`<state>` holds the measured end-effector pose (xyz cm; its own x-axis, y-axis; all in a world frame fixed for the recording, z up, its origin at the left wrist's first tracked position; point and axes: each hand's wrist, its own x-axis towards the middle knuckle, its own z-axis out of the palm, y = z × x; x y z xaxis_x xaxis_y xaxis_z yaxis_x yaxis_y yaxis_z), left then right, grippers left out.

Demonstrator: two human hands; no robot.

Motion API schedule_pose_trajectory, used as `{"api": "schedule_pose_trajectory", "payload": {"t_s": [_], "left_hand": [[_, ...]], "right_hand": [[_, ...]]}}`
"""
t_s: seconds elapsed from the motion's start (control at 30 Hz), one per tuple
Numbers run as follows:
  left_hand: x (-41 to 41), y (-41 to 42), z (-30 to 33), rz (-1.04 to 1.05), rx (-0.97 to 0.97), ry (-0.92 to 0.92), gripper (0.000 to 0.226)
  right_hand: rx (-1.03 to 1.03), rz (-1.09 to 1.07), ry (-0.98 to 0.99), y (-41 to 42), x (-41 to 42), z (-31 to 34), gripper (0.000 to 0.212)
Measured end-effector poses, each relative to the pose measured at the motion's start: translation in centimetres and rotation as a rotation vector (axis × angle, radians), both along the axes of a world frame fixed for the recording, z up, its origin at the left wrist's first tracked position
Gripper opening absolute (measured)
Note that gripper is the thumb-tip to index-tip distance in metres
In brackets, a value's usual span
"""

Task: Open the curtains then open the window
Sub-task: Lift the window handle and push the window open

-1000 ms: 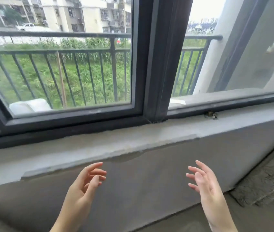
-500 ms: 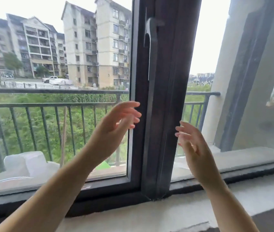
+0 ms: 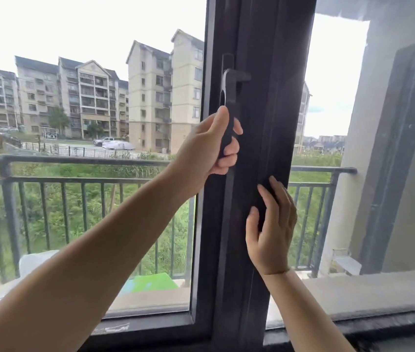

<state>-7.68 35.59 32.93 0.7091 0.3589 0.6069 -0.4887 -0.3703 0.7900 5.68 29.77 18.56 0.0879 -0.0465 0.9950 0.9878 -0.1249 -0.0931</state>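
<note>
- The window (image 3: pixel 145 174) fills the view: a large glass pane on the left, a narrower pane on the right, and a thick dark upright frame (image 3: pixel 259 174) between them.
- A dark lever handle (image 3: pixel 229 97) sits on the left part of that upright, pointing down; its lower end is hidden inside a hand.
- The left hand (image 3: pixel 206 151) reaches in from the lower left and is wrapped around the lower part of the handle, thumb lying along its near side, fingers curled round the far side.
- The right hand (image 3: pixel 272 229) comes up from the lower right, lower than the left hand. It is loosely spread, with fingertips (image 3: pixel 275 181) resting against the right part of the frame and the thumb pointing up beside it; it holds nothing.
- The sash on the left looks flush with the upright, with no gap showing along its edge.
- A grey sill (image 3: pixel 366 293) runs along the bottom right, just beyond the right pane.
- Outside, a dark metal railing (image 3: pixel 74 179) crosses both panes, near the glass.
- Beyond the railing lie green vegetation (image 3: pixel 94 207), then pale apartment blocks (image 3: pixel 150 97) farther off, with parked cars (image 3: pixel 115 143) at their foot.
- A grey concrete column (image 3: pixel 368 148) stands outside on the far right.
- A green sheet (image 3: pixel 153 282) lies on the ledge outside, low behind the left pane.
</note>
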Motion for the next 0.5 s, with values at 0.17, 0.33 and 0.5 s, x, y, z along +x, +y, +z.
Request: {"api": "schedule_pose_trajectory", "payload": {"t_s": [0.17,0.33,0.5], "left_hand": [[-3.5,2.0,2.6,0.278,0.324,0.175,0.041],[-7.5,3.6,10.0,0.704,0.889,0.415,0.040],[-7.8,2.6,12.4,0.837,1.109,0.374,0.040]], "right_hand": [[0.004,0.009,-0.020,0.0,0.0,0.0,0.030],[0.004,-0.002,-0.017,-0.1,0.0,0.1,0.032],[0.004,0.007,-0.005,-0.1,-0.1,0.3,0.031]]}}
